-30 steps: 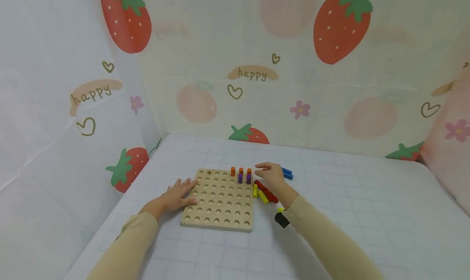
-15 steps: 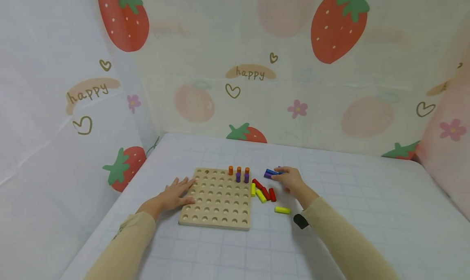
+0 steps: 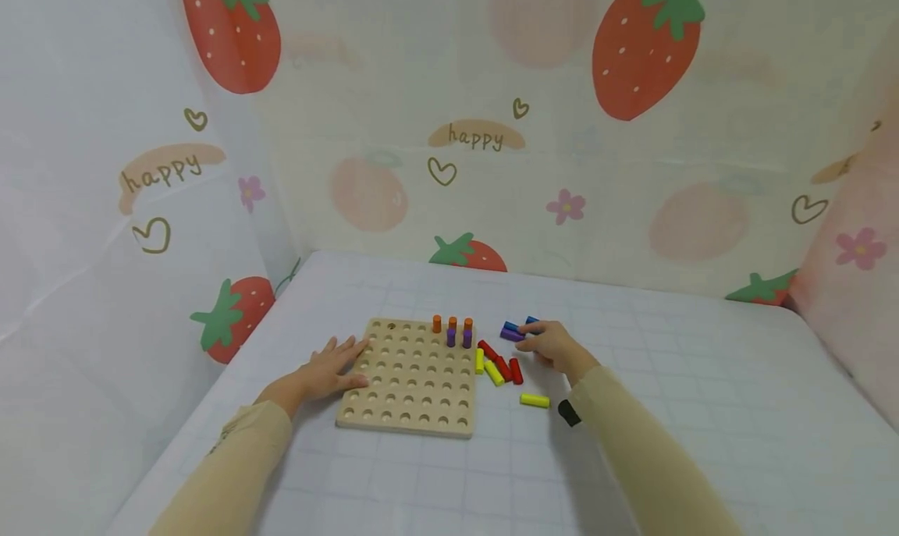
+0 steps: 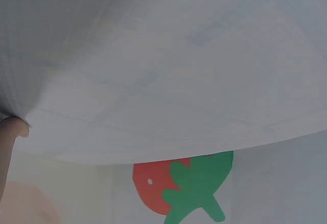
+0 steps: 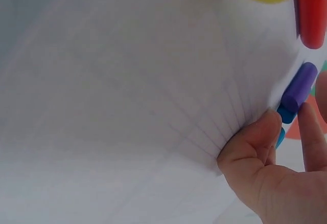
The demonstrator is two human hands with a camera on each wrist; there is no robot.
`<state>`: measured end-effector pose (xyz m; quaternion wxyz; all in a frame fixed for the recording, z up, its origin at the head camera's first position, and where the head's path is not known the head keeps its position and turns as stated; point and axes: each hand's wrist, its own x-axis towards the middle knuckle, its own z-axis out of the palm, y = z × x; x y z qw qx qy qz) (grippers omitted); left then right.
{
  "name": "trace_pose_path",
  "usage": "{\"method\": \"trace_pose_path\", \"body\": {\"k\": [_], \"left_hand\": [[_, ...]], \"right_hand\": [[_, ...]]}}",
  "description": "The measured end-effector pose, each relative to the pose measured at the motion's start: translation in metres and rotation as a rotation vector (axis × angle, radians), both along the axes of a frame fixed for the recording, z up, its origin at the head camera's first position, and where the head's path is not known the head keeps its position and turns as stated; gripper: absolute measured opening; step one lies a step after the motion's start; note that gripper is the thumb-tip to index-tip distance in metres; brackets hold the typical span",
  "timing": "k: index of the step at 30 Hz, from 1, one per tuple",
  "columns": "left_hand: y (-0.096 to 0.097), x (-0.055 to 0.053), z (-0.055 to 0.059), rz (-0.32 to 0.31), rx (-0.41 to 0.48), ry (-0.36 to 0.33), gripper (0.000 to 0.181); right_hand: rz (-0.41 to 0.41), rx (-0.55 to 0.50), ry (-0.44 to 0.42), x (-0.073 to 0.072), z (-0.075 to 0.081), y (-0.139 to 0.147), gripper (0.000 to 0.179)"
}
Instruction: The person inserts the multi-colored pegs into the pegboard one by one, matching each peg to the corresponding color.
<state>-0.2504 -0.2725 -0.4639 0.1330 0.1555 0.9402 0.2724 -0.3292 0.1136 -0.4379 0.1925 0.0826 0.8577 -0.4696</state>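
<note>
1. A pale wooden pegboard (image 3: pixel 414 408), lined with round holes, was set on a white tabletop (image 3: pixel 702 411), nearer the left edge than the right.
2. The left hand (image 3: pixel 323 370) was laid over the board's left edge, its back turned up, with thumb and fingers spread apart.
3. The right hand (image 3: pixel 558 346) was held off the board's right edge, toward the far right corner; its thumb and index finger were parted beside a loose purple peg (image 3: pixel 513 335). Whether the peg was touched could not be told.
4. One blue peg (image 3: pixel 512 327) was seen just beyond the loose purple one; a second blue peg (image 3: pixel 532 320) was partly covered by the fingers.
5. Three orange pegs (image 3: pixel 453 323) were stood upright along the board's far edge, up to its far right corner. Two purple pegs (image 3: pixel 451 338) were planted one row nearer, beside the right edge.
6. Three red pegs (image 3: pixel 503 368) and two yellow pegs (image 3: pixel 495 373) were strewn by the board's right edge; a third yellow peg (image 3: pixel 535 401) was left apart, out from the near right corner.
7. The scene was backed by a strawberry-printed sheet (image 3: pixel 590 169).
</note>
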Motion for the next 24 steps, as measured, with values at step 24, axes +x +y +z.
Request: {"method": "trace_pose_path", "body": {"k": [24], "left_hand": [[-0.001, 0.001, -0.002, 0.011, -0.002, -0.007, 0.090]], "right_hand": [[-0.077, 0.113, 0.028, -0.014, -0.008, -0.016, 0.027]]}}
